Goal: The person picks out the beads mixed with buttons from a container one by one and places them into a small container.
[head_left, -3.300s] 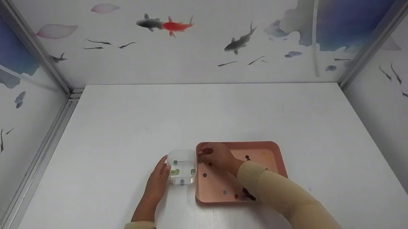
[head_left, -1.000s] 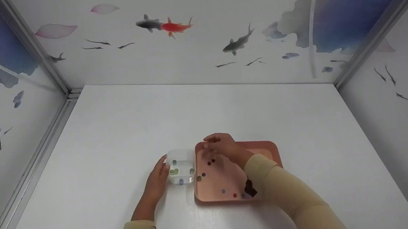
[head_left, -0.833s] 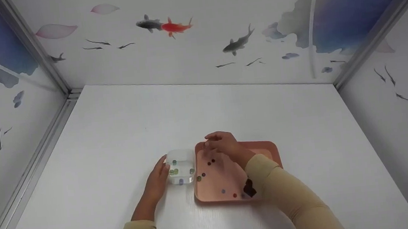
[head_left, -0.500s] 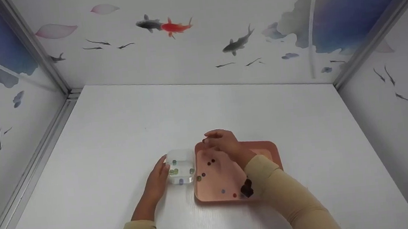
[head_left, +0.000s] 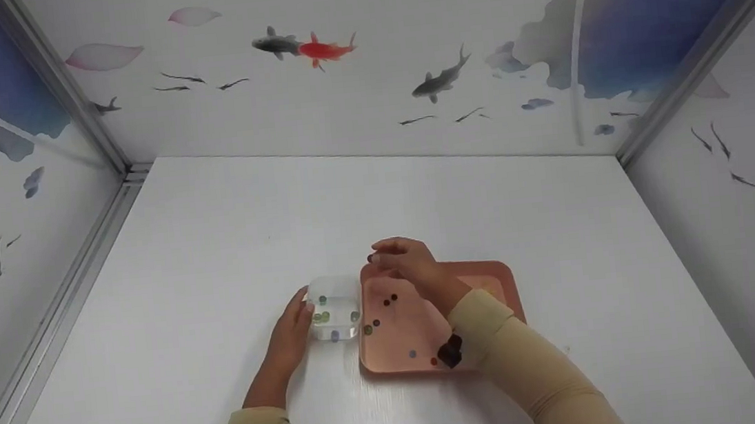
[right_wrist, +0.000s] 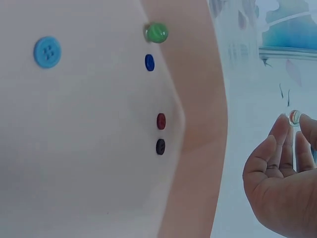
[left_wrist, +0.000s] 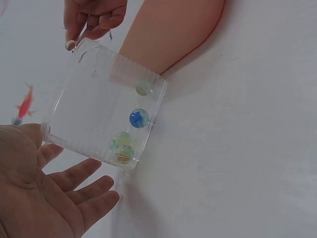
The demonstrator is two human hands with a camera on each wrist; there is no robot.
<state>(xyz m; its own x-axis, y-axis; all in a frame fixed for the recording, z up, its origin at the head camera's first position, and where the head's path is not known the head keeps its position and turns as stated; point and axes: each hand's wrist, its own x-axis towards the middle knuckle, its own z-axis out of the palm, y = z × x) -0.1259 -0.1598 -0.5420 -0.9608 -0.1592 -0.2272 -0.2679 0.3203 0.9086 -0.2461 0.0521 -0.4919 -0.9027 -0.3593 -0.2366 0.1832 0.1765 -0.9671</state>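
Observation:
My right hand (head_left: 404,262) is raised over the far left corner of the salmon-pink tray (head_left: 397,342). In the right wrist view its thumb and forefinger pinch a clear marble (right_wrist: 294,117) with a coloured swirl. My left hand (left_wrist: 54,193) rests against the side of a clear plastic box (head_left: 333,287), its fingers spread and fairly straight. Inside the box lie several marbles, among them a blue one (left_wrist: 139,118) and a pale green one (left_wrist: 143,89). A green marble (right_wrist: 157,32) lies in the tray, by the wall nearest the box.
Buttons are scattered in the tray: light blue (right_wrist: 47,52), dark blue (right_wrist: 149,62), red (right_wrist: 161,121) and black (right_wrist: 160,147). Part of the tray is hidden beneath my right forearm. A white tabletop (head_left: 253,217) surrounds both containers, with printed panels (head_left: 365,88) behind and at the sides.
My right hand has risen from inside the tray toward its far left corner, and a pinched marble now shows in its fingers. A green marble now shows by the tray's left wall. The left hand stays put.

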